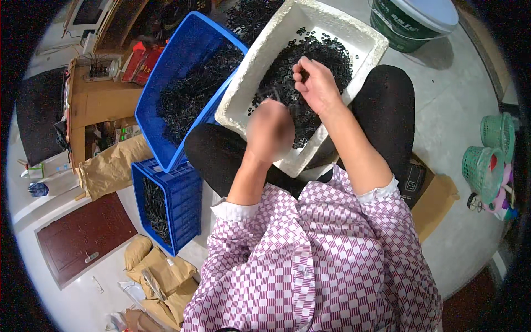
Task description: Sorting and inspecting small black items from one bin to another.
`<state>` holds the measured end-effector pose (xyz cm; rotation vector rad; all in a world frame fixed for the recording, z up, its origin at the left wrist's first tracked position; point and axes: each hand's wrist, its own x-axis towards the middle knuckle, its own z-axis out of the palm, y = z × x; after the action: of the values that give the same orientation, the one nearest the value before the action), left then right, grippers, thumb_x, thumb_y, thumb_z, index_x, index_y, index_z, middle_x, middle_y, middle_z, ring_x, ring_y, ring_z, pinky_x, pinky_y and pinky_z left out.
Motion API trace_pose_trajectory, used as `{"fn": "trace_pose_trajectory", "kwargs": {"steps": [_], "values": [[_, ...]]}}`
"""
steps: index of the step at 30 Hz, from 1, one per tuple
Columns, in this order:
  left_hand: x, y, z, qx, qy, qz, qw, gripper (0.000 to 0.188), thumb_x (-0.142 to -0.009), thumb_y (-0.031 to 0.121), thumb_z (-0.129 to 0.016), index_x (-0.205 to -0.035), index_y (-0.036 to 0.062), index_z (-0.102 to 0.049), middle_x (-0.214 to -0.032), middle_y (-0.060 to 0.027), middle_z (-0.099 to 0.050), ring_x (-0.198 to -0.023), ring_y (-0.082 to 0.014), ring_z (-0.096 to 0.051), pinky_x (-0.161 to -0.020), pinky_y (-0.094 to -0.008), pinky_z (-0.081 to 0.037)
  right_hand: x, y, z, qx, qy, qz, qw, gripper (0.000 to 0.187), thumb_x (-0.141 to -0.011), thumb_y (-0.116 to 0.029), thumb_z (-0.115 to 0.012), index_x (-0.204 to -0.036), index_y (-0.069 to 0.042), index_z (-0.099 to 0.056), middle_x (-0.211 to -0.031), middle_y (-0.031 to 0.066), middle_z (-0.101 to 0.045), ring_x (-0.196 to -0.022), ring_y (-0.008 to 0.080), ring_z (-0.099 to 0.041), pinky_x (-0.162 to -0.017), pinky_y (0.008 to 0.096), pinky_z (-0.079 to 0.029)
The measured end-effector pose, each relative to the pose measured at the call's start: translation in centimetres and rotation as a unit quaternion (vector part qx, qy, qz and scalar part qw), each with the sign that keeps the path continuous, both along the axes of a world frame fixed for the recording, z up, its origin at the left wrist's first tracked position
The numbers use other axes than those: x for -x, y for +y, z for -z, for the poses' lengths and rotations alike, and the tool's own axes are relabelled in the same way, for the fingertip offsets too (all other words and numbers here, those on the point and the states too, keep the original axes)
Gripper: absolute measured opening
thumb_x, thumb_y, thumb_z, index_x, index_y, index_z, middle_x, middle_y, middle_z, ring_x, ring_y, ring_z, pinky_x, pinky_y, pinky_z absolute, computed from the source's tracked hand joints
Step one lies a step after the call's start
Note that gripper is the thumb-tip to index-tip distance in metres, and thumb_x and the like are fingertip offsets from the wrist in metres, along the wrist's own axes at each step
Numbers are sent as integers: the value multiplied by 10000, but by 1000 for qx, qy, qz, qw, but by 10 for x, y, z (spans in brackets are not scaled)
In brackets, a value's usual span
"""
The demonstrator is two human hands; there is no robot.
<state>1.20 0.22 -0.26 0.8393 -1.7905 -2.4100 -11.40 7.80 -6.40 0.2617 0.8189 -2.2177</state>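
Pale grey floor [453, 116]; many small black pieces [281, 74] left in white foam box [362, 40]; your left hand [270, 131] blurred, grip unclear; right hand [319, 86] curled, contents hidden

Pale grey floor [448, 102], reddish-brown door [83, 235] at left, wooden furniture [91, 105].

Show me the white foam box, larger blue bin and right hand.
White foam box [274, 43], head view: left inner wall.
Larger blue bin [168, 77], head view: left inner wall.
Right hand [319, 84], head view: middle.
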Motion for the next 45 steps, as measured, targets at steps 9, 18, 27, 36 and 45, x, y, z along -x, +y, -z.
{"fn": "trace_pose_trajectory", "kwargs": {"steps": [9, 18, 27, 36, 45], "values": [[11, -31, -11, -109, 67, -137, 982, 145, -883, 239, -507, -837, 106, -471, -637, -19, -509, -503, -118, -496, -406, -225, -401, -26, -4, -23, 116, 129, -227, 958, 134, -848, -116, -542, -966, -52, -542, -814, 10, -587, -641, 51, -523, -512, 159, -383], [7, -28, -6, -109, 44, -125, 985, 170, -887, 251, -503, -846, 89, -471, -649, -32, -515, -482, -119, -487, -408, -230, -408, -26, -7, -16, 110, 163, -264, 944, 95, -844, -118, -552, -913, -55, -537, -764, 13, -589, -632, 52, -539, -532, 150, -399], [8, -5, -20, 190, 62, -51, 978, 160, -884, 196, -522, -853, 47, -471, -692, -34, -518, -587, -103, -524, -477, -231, -441, -36, -17, 37, -331, 396, -136, 845, 95, -811, -120, -515, -881, -72, -558, -777, 88, -579, -671, 222, -556, -556, 334, -429], [104, -123, -24, 312, -40, 142, 938, 203, -793, 259, -554, -778, 58, -542, -605, -25, -544, -551, -105, -501, -486, -236, -373, -57, -23, 41, -354, 605, -246, 669, 60, -748, -47, -503, -768, -1, -536, -844, 181, -525, -825, 362, -528, -723, 424, -455], [193, -86, -15, 625, 153, 88, 761, 230, -804, 153, -567, -984, 11, -574, -971, -142, -590, -744, -236, -584, -708, -342, -466, -49, -15, 26, -369, 596, -271, 660, 177, -793, -92, -463, -913, 5, -550, -958, 216, -526, -903, 371, -531, -770, 423, -455]]}}
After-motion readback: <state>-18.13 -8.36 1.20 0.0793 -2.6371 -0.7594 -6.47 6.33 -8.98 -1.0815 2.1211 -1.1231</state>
